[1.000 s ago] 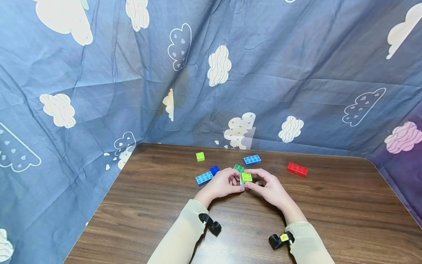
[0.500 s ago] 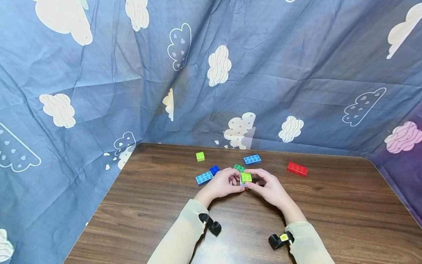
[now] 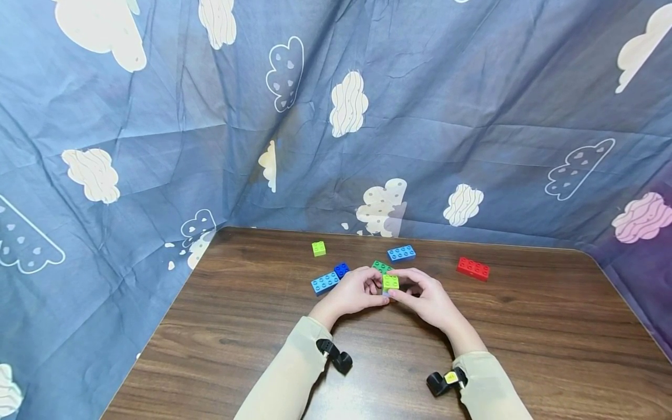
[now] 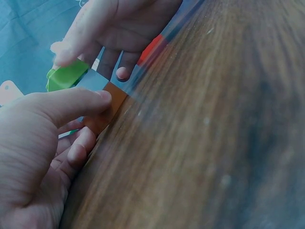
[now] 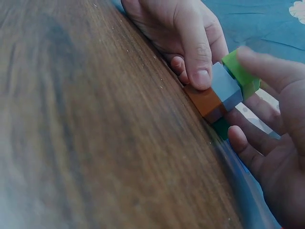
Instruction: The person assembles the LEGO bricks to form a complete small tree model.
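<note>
Near the far edge of a wood-grain worktop [image 3: 551,326], a person in pale sleeves [image 3: 286,370] brings both hands together at a small stack, its lower part nearly lost from above behind thumbs and fingers. The left hand [image 3: 357,291] grips low, thumb lying across an orange-brown brick [image 5: 207,102] and the pale grey-blue brick [image 5: 224,86] above it; its fingertips on the far side are mostly hidden. The right hand [image 3: 429,300] pinches the lime-green brick [image 3: 390,282] at the top, thumb on the near face, the opposing finger partly concealed. Whether that top brick sits fully home cannot be told (it looks slightly askew from the right wrist). Behind the hands, a dark green brick [image 3: 381,266] is partly blocked from view, only a corner peeking past the stack in the right wrist view. To the left, a light blue brick [image 3: 325,283] meets a dark blue brick [image 3: 342,270]; farther back lie a second lime-green brick [image 3: 318,249] and a mid-blue brick [image 3: 401,253]. A red brick [image 3: 473,269], well to the right, appears as a blurred patch from the left wrist.
</note>
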Demonstrator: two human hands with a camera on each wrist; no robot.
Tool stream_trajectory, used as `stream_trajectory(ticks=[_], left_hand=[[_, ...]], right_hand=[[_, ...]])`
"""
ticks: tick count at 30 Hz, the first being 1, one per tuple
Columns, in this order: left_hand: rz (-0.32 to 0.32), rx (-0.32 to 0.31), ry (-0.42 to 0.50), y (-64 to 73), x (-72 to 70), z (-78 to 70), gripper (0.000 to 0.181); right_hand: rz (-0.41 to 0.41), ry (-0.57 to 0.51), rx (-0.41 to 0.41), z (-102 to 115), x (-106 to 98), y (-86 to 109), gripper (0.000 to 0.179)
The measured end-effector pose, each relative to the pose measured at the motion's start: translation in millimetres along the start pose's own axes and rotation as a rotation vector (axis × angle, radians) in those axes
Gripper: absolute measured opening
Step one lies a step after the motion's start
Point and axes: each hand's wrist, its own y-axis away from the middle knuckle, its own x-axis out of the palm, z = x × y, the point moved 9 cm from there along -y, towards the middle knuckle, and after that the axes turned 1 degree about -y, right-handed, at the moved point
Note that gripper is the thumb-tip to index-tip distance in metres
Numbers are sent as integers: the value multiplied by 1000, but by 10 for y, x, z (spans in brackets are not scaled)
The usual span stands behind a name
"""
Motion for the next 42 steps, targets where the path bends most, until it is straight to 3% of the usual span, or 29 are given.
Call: stream_trajectory(ticks=[9, 33, 42], left_hand=[[-2, 6, -5, -2, -6, -10, 29], [3, 8, -6, 0, -2, -11, 28], [5, -1, -13, 5, 8, -6, 29]], right_hand=[[-27, 18, 71, -18, 4, -5, 32], [-30, 14, 61, -18, 11, -11, 30], [-3, 51, 67, 72, 0, -29, 31]])
